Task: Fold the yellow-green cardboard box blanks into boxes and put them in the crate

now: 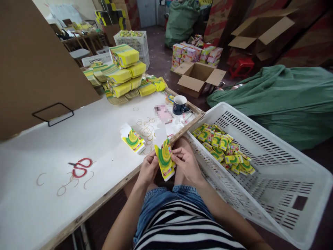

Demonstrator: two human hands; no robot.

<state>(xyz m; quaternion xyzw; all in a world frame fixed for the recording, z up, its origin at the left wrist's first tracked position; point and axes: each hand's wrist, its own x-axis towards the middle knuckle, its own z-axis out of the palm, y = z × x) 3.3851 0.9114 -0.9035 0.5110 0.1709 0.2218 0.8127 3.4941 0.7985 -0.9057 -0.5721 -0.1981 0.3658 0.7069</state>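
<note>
Above my lap, just off the table's edge, I hold a yellow and green printed carton (164, 159) with a white flap sticking up at its top. My left hand (150, 167) pinches its left side. The fingers of my right hand (186, 164) are closed on its right edge. A few more cartons of the same print (132, 139) lie on the white table (104, 139), left of my hands. To my right, a white plastic crate (273, 180) holds many small filled yellow-green cartons (221, 144).
Stacks of bundled flat cartons (125, 73) stand at the table's back. Red-handled scissors (82, 167), loose rubber bands (148, 133) and a dark mug (179, 105) are on the table. Beyond it are an open cardboard box (200, 76) and a green sack (281, 97).
</note>
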